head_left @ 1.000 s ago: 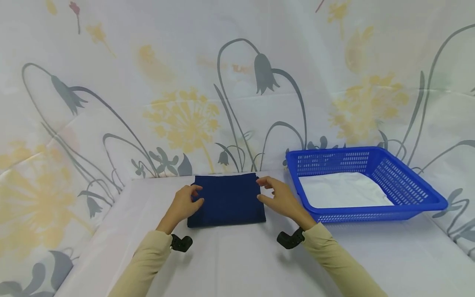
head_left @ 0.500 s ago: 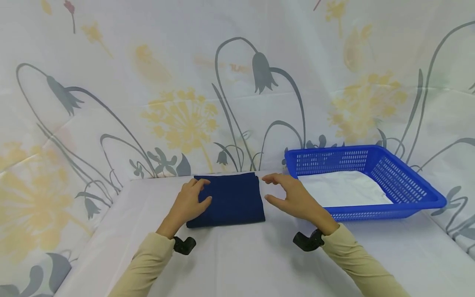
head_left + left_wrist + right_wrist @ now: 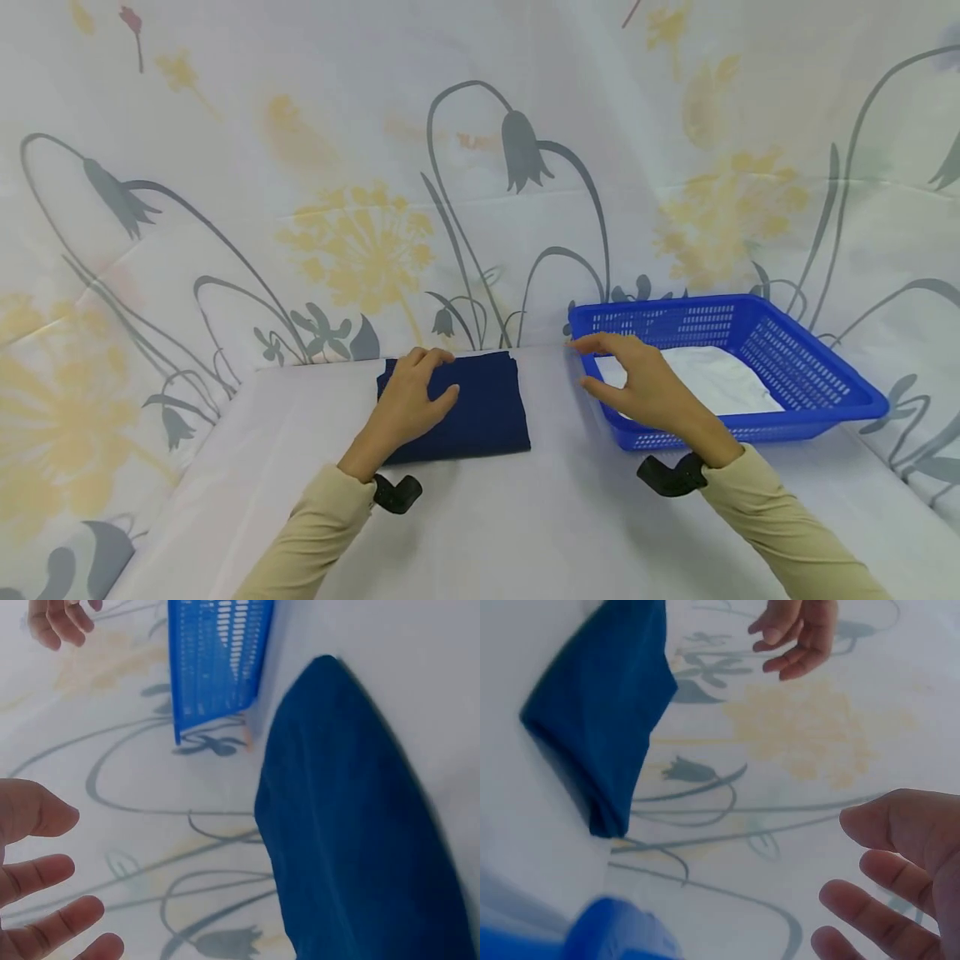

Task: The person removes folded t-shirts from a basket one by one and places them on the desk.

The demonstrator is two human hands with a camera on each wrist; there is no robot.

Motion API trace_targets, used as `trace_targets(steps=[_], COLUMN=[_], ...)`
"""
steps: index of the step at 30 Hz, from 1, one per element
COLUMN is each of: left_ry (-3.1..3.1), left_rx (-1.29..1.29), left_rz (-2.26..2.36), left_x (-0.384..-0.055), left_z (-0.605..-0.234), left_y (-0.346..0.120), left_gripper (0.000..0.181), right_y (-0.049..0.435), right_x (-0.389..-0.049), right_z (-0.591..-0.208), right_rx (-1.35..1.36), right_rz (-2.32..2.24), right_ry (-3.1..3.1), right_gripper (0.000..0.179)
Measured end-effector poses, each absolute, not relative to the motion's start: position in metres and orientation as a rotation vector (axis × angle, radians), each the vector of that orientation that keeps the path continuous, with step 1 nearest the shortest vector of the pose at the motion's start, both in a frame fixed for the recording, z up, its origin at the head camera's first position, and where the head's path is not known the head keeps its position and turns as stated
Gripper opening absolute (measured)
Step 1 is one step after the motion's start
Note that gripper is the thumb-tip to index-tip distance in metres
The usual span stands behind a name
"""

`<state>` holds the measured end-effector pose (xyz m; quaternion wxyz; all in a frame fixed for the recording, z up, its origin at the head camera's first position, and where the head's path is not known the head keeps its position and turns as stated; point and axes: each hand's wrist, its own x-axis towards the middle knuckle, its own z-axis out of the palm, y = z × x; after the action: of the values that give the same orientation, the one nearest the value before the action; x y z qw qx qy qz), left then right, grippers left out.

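Observation:
A dark blue folded cloth (image 3: 480,408) lies flat on the white table, its layers showing at the edges. Over its left part hovers my left hand (image 3: 411,398), fingers relaxed and apart; the left wrist view shows a gap between those fingers and the cloth (image 3: 345,825). My right hand (image 3: 645,385) is raised in front of the left end of the blue basket (image 3: 750,432), thumb and fingers spread with nothing between them. Inside the basket lies a white cloth (image 3: 720,379). In the right wrist view, the blue cloth (image 3: 600,712) sits well away from the right fingers.
The perforated plastic basket stands on the right of the table, close to the back. A flower-printed curtain (image 3: 360,125) hangs directly behind the table (image 3: 480,533). Black wrist cameras sit on the left wrist (image 3: 397,493) and the right wrist (image 3: 671,475).
My right hand has moved right, from the blue cloth's edge to the basket. My left hand has shifted slightly right over the cloth. The blue cloth stays in place on the table.

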<state>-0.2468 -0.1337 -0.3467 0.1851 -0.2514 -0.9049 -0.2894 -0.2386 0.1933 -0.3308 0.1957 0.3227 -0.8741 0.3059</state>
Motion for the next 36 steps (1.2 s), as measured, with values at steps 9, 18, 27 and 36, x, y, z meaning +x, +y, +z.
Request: trace_targets(steps=[9,18,27,36], left_ry=[-2.424,-2.315,-2.270,-2.268], left_rx=[-0.791,-0.863,-0.881,-0.790], left_rz=[-0.956,-1.063,-1.207,-1.402], left_x=[-0.252,-0.260,-0.263,-0.268], left_z=[-0.339,-0.329,-0.320,-0.319], left_y=[-0.105,-0.072,-0.042,-0.014], left_gripper=[0.031,0.033,0.030,0.029], right_y=[0.225,0.254,0.281,0.306], right_x=[-0.232,-0.223,-0.216,-0.216], right_z=[-0.318,-0.301,-0.285,-0.277], right_rx=[0.831,0.731,0.597,0.437], right_rz=[0.822,0.773,0.766,0.992], right_ry=[-2.420,-2.444,-2.461,-2.468], right_gripper=[0.037,0.038,0.038,0.035])
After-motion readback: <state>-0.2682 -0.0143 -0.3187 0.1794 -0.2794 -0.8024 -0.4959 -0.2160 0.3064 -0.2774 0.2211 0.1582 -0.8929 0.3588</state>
